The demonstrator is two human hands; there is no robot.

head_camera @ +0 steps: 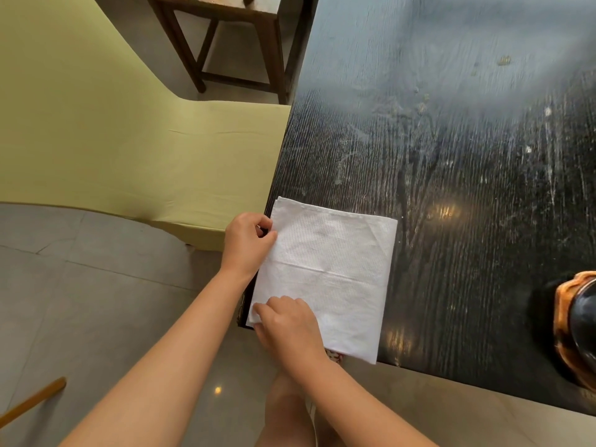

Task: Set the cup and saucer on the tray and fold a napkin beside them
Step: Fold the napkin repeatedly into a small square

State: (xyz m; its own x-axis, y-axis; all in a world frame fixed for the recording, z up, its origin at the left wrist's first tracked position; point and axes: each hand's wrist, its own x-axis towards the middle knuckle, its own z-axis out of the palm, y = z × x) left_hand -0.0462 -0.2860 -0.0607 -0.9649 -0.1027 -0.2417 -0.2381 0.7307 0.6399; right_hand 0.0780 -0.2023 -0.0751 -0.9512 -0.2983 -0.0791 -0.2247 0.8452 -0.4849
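A white paper napkin (325, 272) lay flat at the near left corner of the dark counter (451, 156), its left edge overhanging slightly. The left edge was pinched by the fingers of the left hand (246, 241). The near left corner was pinched by the right hand (287, 324). An orange-rimmed object (574, 330) was cut off at the right.
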